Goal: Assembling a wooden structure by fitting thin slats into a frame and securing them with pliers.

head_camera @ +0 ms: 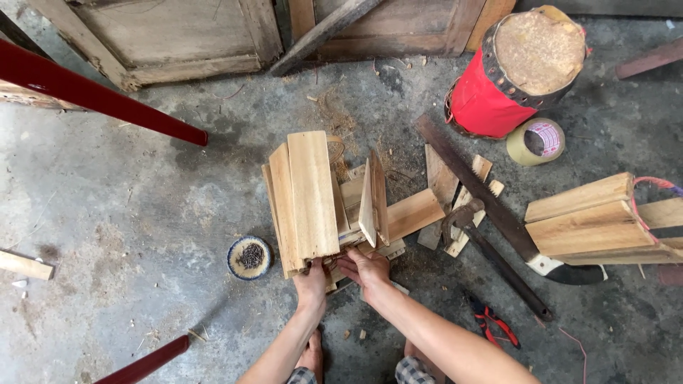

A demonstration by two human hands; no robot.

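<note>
Left hand (311, 281) grips the bottom edge of the stacked wooden boards (302, 195); right hand (366, 269) seems curled on scraps beside them. Small bowl (249, 257) holds dark nails, left of the boards.

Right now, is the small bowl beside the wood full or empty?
Not empty: the small bowl on the floor holds a dark heap of nails in its middle, with bare rim around it.

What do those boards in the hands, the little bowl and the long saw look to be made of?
Boards: pale bare wood, grain showing, seemingly unpainted. Bowl: probably glazed ceramic, with a blue-and-white rim; the dark nails inside look like metal. Saw: dark, dull blade, likely rusty steel; its handle looks white and black, material unclear.
</note>
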